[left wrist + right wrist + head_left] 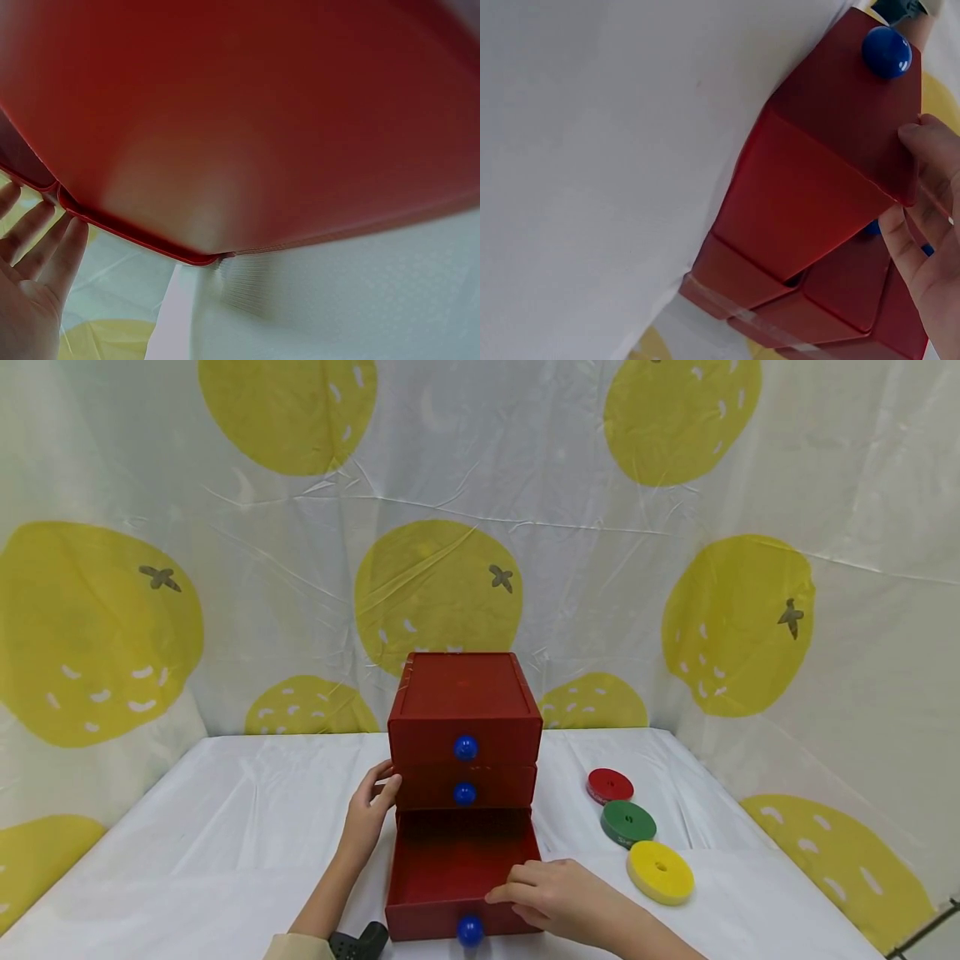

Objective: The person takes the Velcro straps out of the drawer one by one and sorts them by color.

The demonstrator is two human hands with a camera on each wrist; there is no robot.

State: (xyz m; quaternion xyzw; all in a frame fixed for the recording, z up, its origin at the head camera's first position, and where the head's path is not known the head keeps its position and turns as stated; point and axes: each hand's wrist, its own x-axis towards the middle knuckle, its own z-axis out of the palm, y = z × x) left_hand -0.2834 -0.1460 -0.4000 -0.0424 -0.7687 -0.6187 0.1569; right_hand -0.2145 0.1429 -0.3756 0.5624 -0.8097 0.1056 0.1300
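A red drawer cabinet (467, 685) stands at the middle of the table, with blue round knobs on its drawers. The bottom drawer (423, 922) is pulled out, and its visible inside holds nothing. My right hand (555, 897) pinches the top edge of that drawer's front, right of the blue knob (470, 931); in the right wrist view the thumb (919, 139) lies on the outer face with fingers behind the edge. Against the cabinet's left side, by the middle drawer (427, 787), my left hand (366, 814) rests with fairly straight fingers.
Right of the cabinet lie three flat rolls of strap: red (610, 785), green (628, 823) and yellow (660, 872). A white cloth (247, 827) covers the table. Behind it hangs a curtain (585, 568) with yellow fruit prints.
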